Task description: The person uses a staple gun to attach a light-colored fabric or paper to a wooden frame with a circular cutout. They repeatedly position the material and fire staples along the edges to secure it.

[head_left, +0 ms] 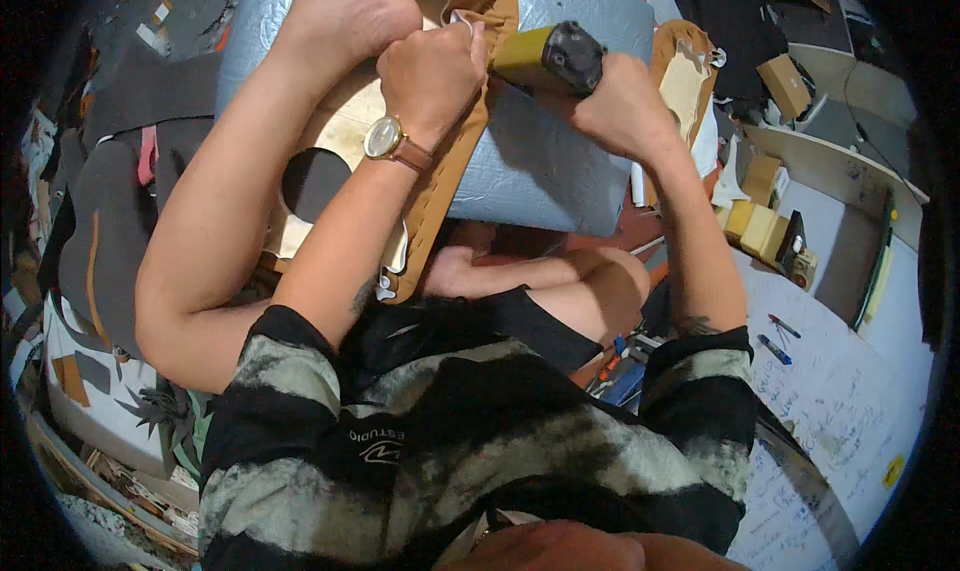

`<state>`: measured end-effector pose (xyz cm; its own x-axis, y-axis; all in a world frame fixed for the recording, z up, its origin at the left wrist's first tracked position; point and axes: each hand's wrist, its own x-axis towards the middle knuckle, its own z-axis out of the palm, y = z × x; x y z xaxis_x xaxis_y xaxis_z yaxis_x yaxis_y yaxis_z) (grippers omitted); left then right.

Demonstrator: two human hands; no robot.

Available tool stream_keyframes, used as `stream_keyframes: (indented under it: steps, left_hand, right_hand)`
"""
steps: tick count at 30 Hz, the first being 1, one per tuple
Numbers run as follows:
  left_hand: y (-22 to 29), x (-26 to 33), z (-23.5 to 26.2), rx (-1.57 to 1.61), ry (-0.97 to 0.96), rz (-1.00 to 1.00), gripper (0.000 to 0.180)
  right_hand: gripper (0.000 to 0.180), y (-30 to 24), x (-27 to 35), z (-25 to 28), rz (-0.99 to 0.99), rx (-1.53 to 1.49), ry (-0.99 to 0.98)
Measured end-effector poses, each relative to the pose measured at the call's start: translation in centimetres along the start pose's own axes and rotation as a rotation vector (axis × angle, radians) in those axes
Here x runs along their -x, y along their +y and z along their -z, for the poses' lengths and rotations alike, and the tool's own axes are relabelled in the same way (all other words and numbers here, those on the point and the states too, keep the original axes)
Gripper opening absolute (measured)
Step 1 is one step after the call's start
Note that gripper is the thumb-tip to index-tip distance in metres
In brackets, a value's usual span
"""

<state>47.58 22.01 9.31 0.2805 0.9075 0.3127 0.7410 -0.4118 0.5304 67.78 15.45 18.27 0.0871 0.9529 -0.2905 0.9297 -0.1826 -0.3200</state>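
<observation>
A yellow-green and black staple gun (550, 59) is in my right hand (625, 106), its nose pointing left at the edge of a panel. My left hand (430, 76), with a watch (383, 137) on its wrist, is closed on the tan cover material (490, 1) folded over that edge. Its fingertips are partly hidden. The pale wooden panel (340, 136) has a round hole, and a row of staples runs along its tan border. My bare foot (360, 11) rests on the panel's far part. Beneath lies a silvery-blue wrapped pad (545, 171).
Another tan-covered panel (685, 76) lies at the right. Dark grey padded pieces (110, 241) are on the left. Tools (625, 366) lie near my right knee. A white written-on board (850, 391) with pens (775, 349), an open-topped box (850, 221) and yellow blocks (757, 231) are at the right.
</observation>
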Motion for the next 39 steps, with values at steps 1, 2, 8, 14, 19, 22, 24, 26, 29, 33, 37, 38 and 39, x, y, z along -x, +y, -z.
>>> stream_keyframes:
  steps: [1,2,8,14,19,22,24,26,29,33,37,38,39]
  left_hand:
    - [0.4,0.3,0.5,0.006,-0.063,0.042,0.043]
    - [0.8,0.8,1.2,0.045,-0.091,0.065,0.043]
    - [0.0,3.0,5.5,0.009,-0.381,0.120,0.048]
    - [-1.7,4.3,4.4,0.106,-0.185,-0.110,0.032]
    - [-2.5,4.8,3.4,0.172,-0.108,-0.110,0.030]
    - [-2.5,4.7,3.1,0.118,-0.061,-0.152,0.030]
    - [-2.5,4.7,3.1,0.142,-0.062,-0.130,0.029]
    - [-2.5,4.7,3.1,0.167,-0.085,-0.105,0.028]
    - [-2.4,4.8,3.2,0.145,-0.090,-0.107,0.027]
    - [-2.3,4.6,3.2,0.122,-0.116,-0.099,0.027]
    - [-2.5,4.5,2.8,0.108,-0.139,-0.104,0.027]
    - [-2.6,4.5,2.7,0.100,-0.121,-0.102,0.028]
    - [-2.6,4.6,2.6,0.098,-0.126,-0.100,0.028]
  right_hand:
    - [0.046,-0.2,0.5,-0.4,-0.008,0.032,0.007]
    - [0.047,-0.1,0.9,-0.4,-0.023,0.005,-0.002]
    - [0.052,-0.5,0.4,-0.7,-0.016,-0.052,0.045]
    - [0.057,-1.3,1.5,-0.3,-0.061,-0.143,0.060]
    - [0.056,-2.2,3.3,-0.7,-0.061,-0.179,0.047]
    - [0.056,-2.9,3.5,-1.2,-0.094,-0.061,0.072]
    - [0.044,-3.1,3.8,-1.2,-0.152,-0.007,0.048]
    - [0.045,-3.4,4.1,-1.3,-0.151,-0.030,0.037]
    - [0.045,-4.3,4.4,-1.6,-0.176,0.060,0.020]
    - [0.043,-5.4,5.0,-1.1,-0.176,-0.022,-0.008]
    - [0.040,-6.2,6.0,-0.8,-0.205,0.006,-0.074]
    - [0.039,-6.2,6.2,-0.7,-0.168,0.021,-0.064]
    - [0.039,-6.5,6.2,-1.0,-0.198,0.018,-0.078]
